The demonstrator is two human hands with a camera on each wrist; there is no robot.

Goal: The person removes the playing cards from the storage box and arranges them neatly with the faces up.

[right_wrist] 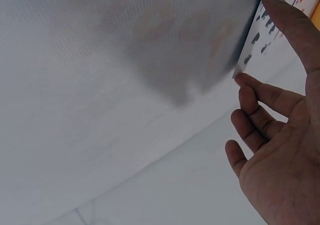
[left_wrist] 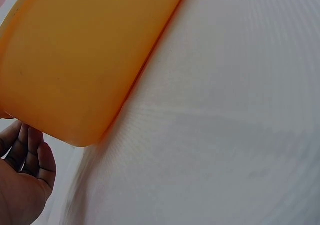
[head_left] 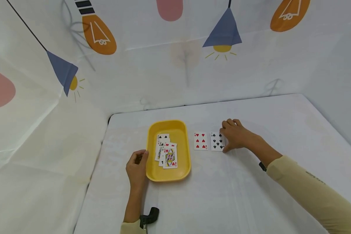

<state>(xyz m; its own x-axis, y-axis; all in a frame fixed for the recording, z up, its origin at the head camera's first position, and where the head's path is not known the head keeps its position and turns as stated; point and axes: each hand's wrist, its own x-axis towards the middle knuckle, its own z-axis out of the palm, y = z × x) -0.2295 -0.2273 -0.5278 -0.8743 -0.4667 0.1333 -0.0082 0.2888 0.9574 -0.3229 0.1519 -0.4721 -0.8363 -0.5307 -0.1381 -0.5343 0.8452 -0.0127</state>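
Note:
A yellow tray (head_left: 182, 133) stands on the white-covered table with several overlapping playing cards in it, a queen of hearts (head_left: 170, 156) uppermost. My left hand (head_left: 138, 167) grips the tray's left rim, thumb on the edge and fingers curled beside the wall. To the tray's right lie two face-up cards side by side: a six of hearts (head_left: 200, 141) and a seven of spades (head_left: 216, 141). At the seven's right side, my right hand (head_left: 234, 134) holds that card between thumb and index finger, at two of its corners. The right wrist view shows its other fingers loosely bent.
The table (head_left: 222, 195) stretches to the front and right of the cards. White fabric (head_left: 163, 81) printed with lamps and bulbs hangs behind the table's far edge and along the left side.

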